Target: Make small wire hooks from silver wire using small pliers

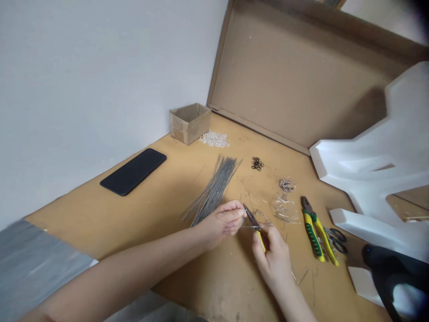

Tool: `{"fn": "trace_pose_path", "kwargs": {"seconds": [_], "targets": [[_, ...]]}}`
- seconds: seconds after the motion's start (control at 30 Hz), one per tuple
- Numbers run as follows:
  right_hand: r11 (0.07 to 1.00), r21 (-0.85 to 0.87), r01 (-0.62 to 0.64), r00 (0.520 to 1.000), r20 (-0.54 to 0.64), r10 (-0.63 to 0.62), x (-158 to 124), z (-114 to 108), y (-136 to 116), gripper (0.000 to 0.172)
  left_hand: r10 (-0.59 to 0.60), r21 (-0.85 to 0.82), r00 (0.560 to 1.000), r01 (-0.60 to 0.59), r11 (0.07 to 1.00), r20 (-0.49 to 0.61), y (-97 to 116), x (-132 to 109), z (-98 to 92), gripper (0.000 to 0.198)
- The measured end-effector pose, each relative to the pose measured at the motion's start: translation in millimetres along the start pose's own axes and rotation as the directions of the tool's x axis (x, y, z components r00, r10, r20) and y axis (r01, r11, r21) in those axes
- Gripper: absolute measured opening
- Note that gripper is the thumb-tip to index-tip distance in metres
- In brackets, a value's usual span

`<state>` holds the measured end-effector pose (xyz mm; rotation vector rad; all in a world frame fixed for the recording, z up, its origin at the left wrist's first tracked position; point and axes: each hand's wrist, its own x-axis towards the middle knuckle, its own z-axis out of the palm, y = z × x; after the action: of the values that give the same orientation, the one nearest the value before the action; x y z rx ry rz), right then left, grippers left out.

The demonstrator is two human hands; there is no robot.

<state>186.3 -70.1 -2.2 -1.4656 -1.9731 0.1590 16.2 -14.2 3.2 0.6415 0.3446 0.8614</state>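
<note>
My right hand (275,255) is closed round the yellow handles of long-nose pliers (252,217), whose dark jaws point up and left. The jaw tips are right by the fingertips of my left hand (229,220), which is closed in a pinch. A thin wire (248,227) runs from my left fingers toward the pliers; its far end is hard to make out. Behind my left hand lies a bundle of straight grey wires (217,185). Beyond the pliers are bent wire pieces (284,209) and a small cluster of metal loops (287,184).
Combination pliers (313,230) with green-yellow handles lie at right, beside dark-handled scissors (338,239). Black rings (257,163) and a pile of small shiny pieces (215,138) lie farther back. A small cardboard box (187,129), black phone (134,172) and white foam (368,156) surround the workspace.
</note>
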Motion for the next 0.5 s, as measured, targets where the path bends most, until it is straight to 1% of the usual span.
{"fn": "trace_pose_path", "kwargs": {"seconds": [0.03, 0.1, 0.17, 0.2, 0.23, 0.33, 0.37, 0.4, 0.47, 0.5], "targets": [[1.000, 0.005, -0.015, 1.000, -0.013, 0.016, -0.3, 0.5, 0.7, 0.016, -0.001, 0.002, 1.000, 0.001, 1.000, -0.002, 0.1, -0.1, 0.2, 0.018], [0.999, 0.030, -0.037, 0.993, -0.112, 0.040, -1.6, 1.1, 2.3, 0.016, 0.000, 0.001, 1.000, 0.000, 1.000, -0.013, 0.5, -0.1, 0.7, 0.018], [0.998, 0.064, -0.027, 0.978, -0.205, 0.039, -3.3, 1.5, 3.0, 0.018, 0.000, -0.001, 1.000, 0.000, 1.000, -0.025, 0.8, 0.0, 1.0, 0.018], [0.997, 0.073, -0.010, 0.977, -0.212, 0.025, -4.0, 1.7, 2.8, 0.019, 0.003, -0.001, 1.000, -0.003, 1.000, -0.027, 0.8, 0.1, 1.0, 0.018], [0.997, 0.075, 0.000, 0.982, -0.189, 0.014, -4.4, 2.0, 2.3, 0.019, 0.005, 0.000, 1.000, -0.005, 1.000, -0.025, 0.7, 0.2, 1.0, 0.018], [0.999, 0.053, 0.010, 0.999, -0.041, -0.008, -4.1, 2.1, -0.3, 0.017, -0.001, 0.013, 1.000, 0.002, 1.000, -0.018, 0.3, 0.5, 1.2, 0.019], [0.999, 0.046, 0.011, 1.000, -0.023, -0.010, -3.8, 1.8, -1.1, 0.017, -0.005, 0.023, 1.000, 0.006, 1.000, -0.020, 0.2, 0.5, 1.2, 0.020], [0.999, 0.049, 0.012, 0.999, -0.045, -0.010, -3.6, 1.4, -1.5, 0.017, -0.008, 0.033, 1.000, 0.009, 0.999, -0.023, 0.2, 0.5, 1.3, 0.020], [0.997, 0.073, 0.020, 0.985, -0.173, -0.007, -3.4, 0.3, -1.7, 0.021, -0.010, 0.051, 1.000, 0.012, 0.999, -0.027, 0.3, 0.4, 1.3, 0.021], [0.997, 0.079, 0.024, 0.977, -0.212, -0.007, -3.3, -0.2, -1.6, 0.021, -0.008, 0.058, 1.000, 0.010, 0.998, -0.024, 0.3, 0.3, 1.3, 0.021]]}}
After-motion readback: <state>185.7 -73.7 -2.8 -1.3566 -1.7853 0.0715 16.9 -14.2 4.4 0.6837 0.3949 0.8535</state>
